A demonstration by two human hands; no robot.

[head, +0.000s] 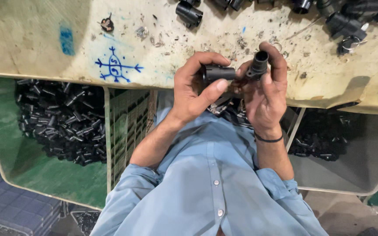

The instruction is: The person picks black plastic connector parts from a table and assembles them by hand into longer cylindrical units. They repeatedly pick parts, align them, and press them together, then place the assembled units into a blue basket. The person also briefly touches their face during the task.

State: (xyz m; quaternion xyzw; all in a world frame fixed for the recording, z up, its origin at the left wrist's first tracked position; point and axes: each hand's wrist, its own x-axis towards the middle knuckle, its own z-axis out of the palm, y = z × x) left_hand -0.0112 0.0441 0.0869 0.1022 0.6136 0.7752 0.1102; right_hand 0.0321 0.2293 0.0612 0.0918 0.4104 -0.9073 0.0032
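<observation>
The left hand (193, 89) is closing its grip around a short black plastic tube (218, 72), thumb pressing under it and fingers curling over the top. Right beside it, the right hand (265, 94) is pinching a black elbow-shaped fitting (257, 64) between thumb and fingertips, its open mouth tilting upward. The two parts are sitting end to end, almost touching; whether they are actually meeting, I cannot tell.

Both grips are hovering just above the near edge of the surface (31, 39), a worn, cream-coloured top that is looking scuffed and speckled with dark crumbs and chips. Off to the left of the grip, a blue marker doodle (117, 65) is showing on it, and further out a blue smear (66, 40). Beyond the hands, at the far side, more black fittings (346, 22) are lying in a loose row, with one black socket piece (189, 13) apart from them.

Below the grip, a light blue shirt (211, 183) is filling the view. To the left and lower down, a green bin (31, 166) is holding a heap of small black parts (62, 118); to the right, a grey bin (364, 157) is holding another dark pile (320, 140).
</observation>
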